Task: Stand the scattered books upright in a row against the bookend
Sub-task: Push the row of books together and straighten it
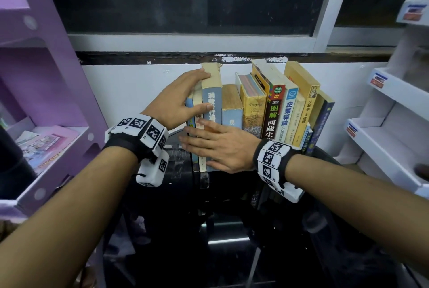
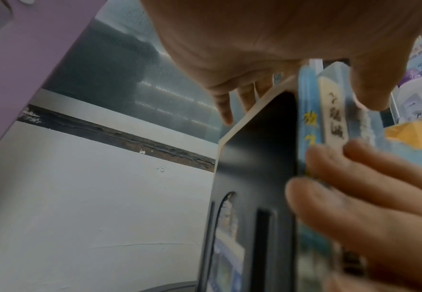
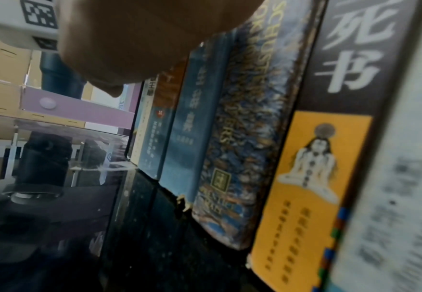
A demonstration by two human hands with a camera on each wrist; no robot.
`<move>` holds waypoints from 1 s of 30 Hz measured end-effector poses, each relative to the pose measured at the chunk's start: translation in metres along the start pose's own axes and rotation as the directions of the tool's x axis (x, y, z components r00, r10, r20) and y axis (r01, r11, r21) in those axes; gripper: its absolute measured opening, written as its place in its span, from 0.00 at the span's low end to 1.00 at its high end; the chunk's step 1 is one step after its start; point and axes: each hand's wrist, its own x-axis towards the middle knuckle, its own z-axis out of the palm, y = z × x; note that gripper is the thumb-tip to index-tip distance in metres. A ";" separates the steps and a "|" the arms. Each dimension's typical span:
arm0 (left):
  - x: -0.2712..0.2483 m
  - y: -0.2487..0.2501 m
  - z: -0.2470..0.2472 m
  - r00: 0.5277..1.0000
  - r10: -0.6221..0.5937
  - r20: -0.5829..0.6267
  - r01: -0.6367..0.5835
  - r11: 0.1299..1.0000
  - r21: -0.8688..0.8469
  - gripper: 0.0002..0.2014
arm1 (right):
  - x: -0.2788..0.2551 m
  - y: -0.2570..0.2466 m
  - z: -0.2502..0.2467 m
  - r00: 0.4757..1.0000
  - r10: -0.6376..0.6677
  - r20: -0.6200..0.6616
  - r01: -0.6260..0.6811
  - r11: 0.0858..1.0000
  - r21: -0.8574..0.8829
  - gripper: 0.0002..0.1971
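Books [image 1: 253, 106], upright row on the glass table: stiff, worn, likely tippy; your left hand [image 1: 178, 99] clasps the end volumes, right hand [image 1: 220, 146] flat against spines; press low

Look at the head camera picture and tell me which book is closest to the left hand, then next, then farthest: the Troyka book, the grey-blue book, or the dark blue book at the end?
From the left hand:
1. Grey-blue book, under its fingers and thumb.
2. Troyka book, mid-row, to the right.
3. Dark blue book, at the row's right end.
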 end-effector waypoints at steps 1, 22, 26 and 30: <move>0.002 0.002 -0.001 1.000 0.001 -0.006 -0.001 1.000 0.023 0.38 | -0.003 0.000 -0.002 1.000 0.002 -0.002 -0.002 1.000 0.009 0.32; 0.053 0.083 0.014 0.968 0.052 0.246 -0.162 0.878 0.451 0.34 | -0.076 0.003 0.004 0.996 0.048 0.079 -0.055 0.995 0.089 0.34; 0.055 0.082 0.015 0.962 0.037 0.269 -0.182 0.822 0.540 0.37 | -0.073 0.006 0.011 0.996 0.045 0.075 -0.053 0.993 0.106 0.34; 0.057 0.080 0.018 0.960 0.023 0.280 -0.181 0.812 0.554 0.38 | -0.073 0.006 0.015 0.996 0.047 0.072 -0.054 0.994 0.095 0.35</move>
